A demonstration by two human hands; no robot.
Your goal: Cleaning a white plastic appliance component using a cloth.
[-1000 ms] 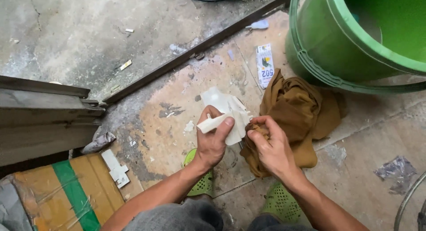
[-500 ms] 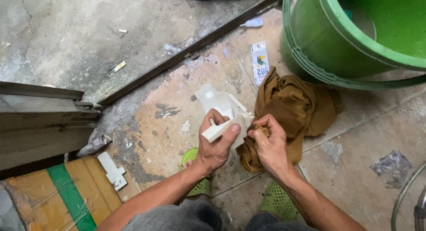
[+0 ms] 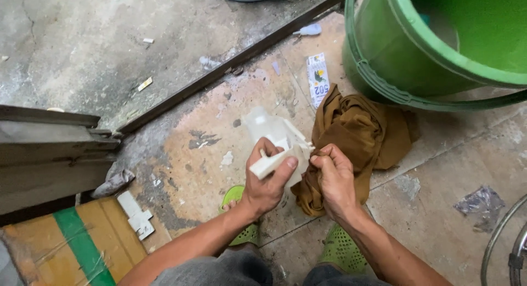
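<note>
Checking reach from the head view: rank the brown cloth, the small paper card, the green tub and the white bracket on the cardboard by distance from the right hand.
From the right hand:
1. Brown cloth, gripped in it.
2. Paper card, on the floor beyond the cloth.
3. Green tub, upper right, and white bracket, lower left: too close to call.

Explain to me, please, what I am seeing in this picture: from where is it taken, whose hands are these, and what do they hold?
The picture comes from a camera worn on a person's head, looking down, so these are that person's own bare hands. The left hand grips a white plastic part. The right hand pinches a brown cloth against that part; the rest of the cloth lies on the worn floor. Behind it stands a big green tub. A small printed card lies near the tub. At lower left is a cardboard box with green tape. The green sandals are on the person's feet.
</note>
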